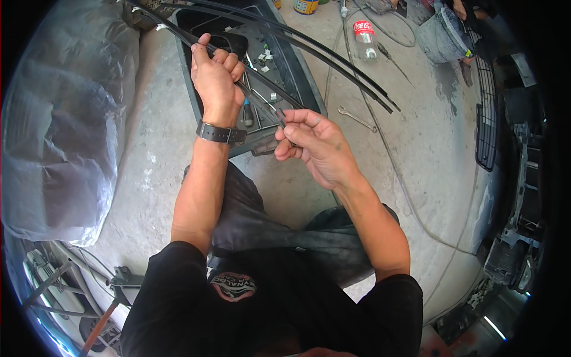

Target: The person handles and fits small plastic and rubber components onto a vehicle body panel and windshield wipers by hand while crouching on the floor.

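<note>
Near the upper middle of the frame, the left hand (215,76) is closed in a fist around a long black strip (262,98), fingers curled tight over it, a dark watch (219,133) on the wrist. The strip runs from the upper left corner down through that fist to the frame's centre, where the right hand (315,146) takes its lower end. There the thumb and forefinger are pressed together, pinching a small metal clip (281,115) at the strip's tip; the other fingers are folded loosely beneath.

Behind the hands, in the upper middle, lies a dark tray (196,89) on the concrete floor (416,149), holding small white bits and a blue-handled tool. Two more black strips (333,62) arc across it from the top toward the right of centre. Just right of the right hand a spanner (355,119) lies on the floor, and above it a plastic bottle (364,38) with a red label. A grey bucket (440,38) sits at the upper right. A black grille (486,128) stands along the right edge. Clear plastic sheeting (59,131) fills the left side. At the bottom are the person's dark trousers and black shirt.
</note>
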A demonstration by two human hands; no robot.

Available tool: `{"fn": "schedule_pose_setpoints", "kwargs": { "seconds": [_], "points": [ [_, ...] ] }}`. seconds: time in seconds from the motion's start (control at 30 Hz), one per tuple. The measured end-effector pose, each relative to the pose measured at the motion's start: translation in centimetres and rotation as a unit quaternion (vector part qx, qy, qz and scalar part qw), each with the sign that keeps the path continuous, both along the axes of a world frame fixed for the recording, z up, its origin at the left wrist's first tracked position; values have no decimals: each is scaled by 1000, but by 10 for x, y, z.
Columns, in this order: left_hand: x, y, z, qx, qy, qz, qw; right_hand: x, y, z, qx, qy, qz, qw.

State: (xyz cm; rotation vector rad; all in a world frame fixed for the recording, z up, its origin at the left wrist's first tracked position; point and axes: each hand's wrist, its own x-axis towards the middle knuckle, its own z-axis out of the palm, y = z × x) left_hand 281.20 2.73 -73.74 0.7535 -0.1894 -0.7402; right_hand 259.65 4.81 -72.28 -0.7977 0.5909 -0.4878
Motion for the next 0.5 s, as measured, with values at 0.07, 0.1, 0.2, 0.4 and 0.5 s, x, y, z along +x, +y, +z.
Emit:
{"fn": "schedule_pose_setpoints", "kwargs": {
  "seconds": [0.07, 0.1, 0.2, 0.4, 0.5],
  "points": [
    [1, 0, 0, -6, 4, 2, 1000, 0, -1, -2, -6, 6, 3, 1000],
    [1, 1, 1, -7, 7, 1, 1000, 0, -2, -2, -7, 10, 1, 1000],
    [1, 3, 1, -11, 16, -5, 1000, 1, -5, 1, -3, 23, 2, 1000],
    [-6, 5, 0, -3, 24, -30, 999, 4, -6, 5, -4, 41, 7, 999],
    [-13, 4, 1, 4, 18, -40, 999, 4, -6, 5, -21, 57, 0, 998]
  ]
}}
